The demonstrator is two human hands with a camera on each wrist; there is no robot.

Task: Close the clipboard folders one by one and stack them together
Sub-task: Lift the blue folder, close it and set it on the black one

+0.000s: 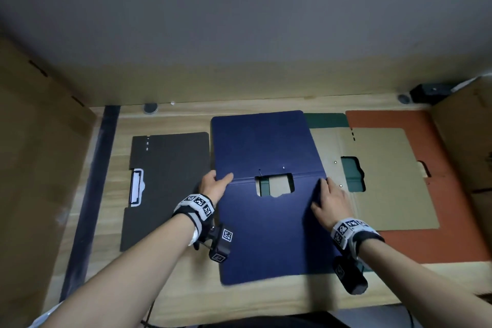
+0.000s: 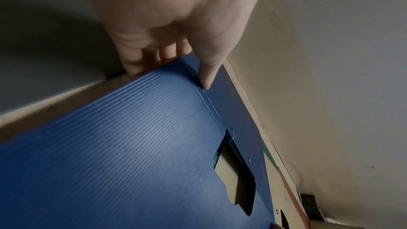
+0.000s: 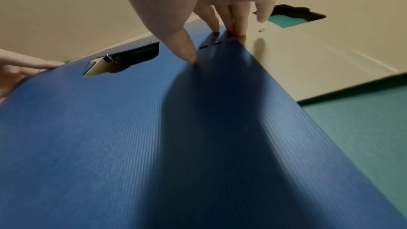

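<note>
- Head view: I have the blue folder (image 1: 269, 194) open at frame centre, lying partly over the tan folder (image 1: 386, 181), with green (image 1: 326, 120) and orange (image 1: 394, 118) ones beneath at right. A dark folder (image 1: 170, 186) sits apart at left on the wooden surface (image 1: 117, 261).
- My left hand (image 1: 214, 186) grips the blue folder's left edge at the fold, thumb on top. My right hand (image 1: 330, 204) presses down on its right edge with fairly straight fingers.
- The risk, as I see it: the blue sheet overlaps the tan one, so folding it could drag or lift the tan folder with it.
- Left wrist view: the thumb (image 2: 208, 77) lies right on the crease, the other fingers curl under the edge. It's a pinch, and a shallow one, so the slick ribbed cover might slip out.
- Right wrist view: the fingertips (image 3: 239, 30) land at the blue edge beside the slots, thumb flat on the cover, nothing grasped. If they bear on the tan sheet too, the fold could go crooked.
</note>
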